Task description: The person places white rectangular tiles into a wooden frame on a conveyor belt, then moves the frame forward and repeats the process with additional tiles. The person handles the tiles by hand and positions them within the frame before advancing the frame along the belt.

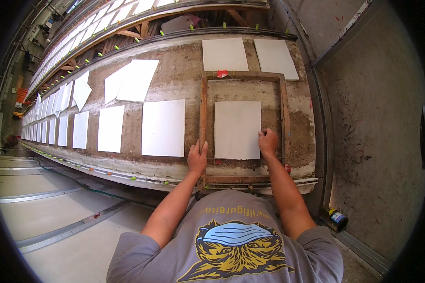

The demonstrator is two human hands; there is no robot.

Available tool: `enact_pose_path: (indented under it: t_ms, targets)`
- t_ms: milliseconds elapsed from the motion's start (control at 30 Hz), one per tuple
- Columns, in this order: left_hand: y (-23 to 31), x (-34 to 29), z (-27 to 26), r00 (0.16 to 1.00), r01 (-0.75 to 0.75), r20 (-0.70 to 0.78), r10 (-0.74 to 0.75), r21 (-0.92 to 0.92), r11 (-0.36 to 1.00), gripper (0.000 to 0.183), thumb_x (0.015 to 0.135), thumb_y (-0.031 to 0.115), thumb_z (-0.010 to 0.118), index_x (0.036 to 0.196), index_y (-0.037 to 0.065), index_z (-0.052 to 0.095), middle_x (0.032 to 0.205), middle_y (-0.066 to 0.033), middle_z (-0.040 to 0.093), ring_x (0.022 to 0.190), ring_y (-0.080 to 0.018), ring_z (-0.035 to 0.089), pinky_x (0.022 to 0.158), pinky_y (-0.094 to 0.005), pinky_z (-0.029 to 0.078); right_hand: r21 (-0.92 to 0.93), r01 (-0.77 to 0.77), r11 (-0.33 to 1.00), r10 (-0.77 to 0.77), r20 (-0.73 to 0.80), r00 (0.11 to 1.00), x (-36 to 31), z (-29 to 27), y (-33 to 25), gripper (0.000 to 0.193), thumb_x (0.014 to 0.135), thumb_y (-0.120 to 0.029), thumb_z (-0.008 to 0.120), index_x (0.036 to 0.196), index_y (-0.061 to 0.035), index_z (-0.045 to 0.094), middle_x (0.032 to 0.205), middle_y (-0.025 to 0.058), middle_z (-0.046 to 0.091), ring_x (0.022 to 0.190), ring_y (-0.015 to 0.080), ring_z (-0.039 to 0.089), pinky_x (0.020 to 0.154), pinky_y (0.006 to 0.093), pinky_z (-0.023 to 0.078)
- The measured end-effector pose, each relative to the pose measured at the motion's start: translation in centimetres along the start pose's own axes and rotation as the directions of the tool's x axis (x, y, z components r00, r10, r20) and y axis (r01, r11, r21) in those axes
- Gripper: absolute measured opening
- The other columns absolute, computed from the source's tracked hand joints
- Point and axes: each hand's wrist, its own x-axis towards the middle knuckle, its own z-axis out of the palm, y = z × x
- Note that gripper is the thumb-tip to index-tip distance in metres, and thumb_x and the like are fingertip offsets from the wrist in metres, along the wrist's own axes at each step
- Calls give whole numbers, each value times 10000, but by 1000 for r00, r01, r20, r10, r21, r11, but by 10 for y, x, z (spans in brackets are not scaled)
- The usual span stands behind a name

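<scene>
White sheet lies flat on the table, inside the wooden frame, between the two hands. Its right edge meets the right fingers; the frame's left bar stands between it and the left hand.

Right hand: fingers curled in, tips at the sheet's edge. Cannot tell whether they pinch it or only rest there. Left hand: thumb apart from the fingers, frame bar held between them.

Red tape on the frame's far bar, beyond the fingers. Table under it all: brown, blotched with pale, worn patches. More white sheets run off left of the left fingers, some overlapping; two others lie past the frame's far bar. Green clips dot the table's far edge.

Outward: a second row of sheets beyond, far left; grey concrete right of the right fingers; dark can behind the right forearm; pale panels nearer the body, left.

Hard to make out: left fingertips' undersides, hidden; leftmost sheets, shrunk and crowded at the lens rim; second row, cut off at top; dark corners all round.
</scene>
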Motion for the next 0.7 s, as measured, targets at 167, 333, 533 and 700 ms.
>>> enact_pose_path:
  t_ms: [167, 333, 533, 700]
  targets:
    - [4, -1, -3, 1000, 5, 9, -5, -9, 1000, 581, 1043, 481, 529, 1267, -46, 631, 1009, -251, 615, 957, -422, 616, 832, -470, 487, -78, -82, 994, 85, 41, 996, -2, -10, -11, 368, 859, -364, 772, 1023, -37, 734, 1032, 189, 740, 989, 391, 700, 839, 503, 537]
    - [-4, 0, 0, 999, 5, 42, -7, 54, 999, 635, 1049, 510, 510, 1395, -20, 576, 1039, -207, 612, 979, -377, 626, 845, -444, 501, -119, -89, 989, 90, 7, 996, -3, -9, -14, 381, 839, -372, 801, 1008, -32, 759, 994, 165, 760, 949, 340, 724, 829, 465, 551]
    - [-6, 1, -1, 996, 39, 82, -41, 30, 999, 636, 1045, 512, 516, 1383, -23, 584, 1029, -209, 610, 980, -379, 623, 842, -446, 499, -63, -182, 981, 191, 181, 965, 18, -5, 2, 426, 827, -411, 799, 1120, -104, 763, 1113, 126, 755, 1037, 348, 712, 873, 489, 540]
    - [-5, 0, 3, 1000, -14, -6, 14, -1, 1000, 529, 1049, 480, 519, 1195, -14, 640, 937, -204, 599, 902, -390, 612, 798, -463, 479, -55, -156, 986, 163, 147, 976, 18, -4, 4, 394, 815, -398, 812, 1061, -92, 776, 1080, 138, 759, 1018, 341, 718, 842, 470, 552]
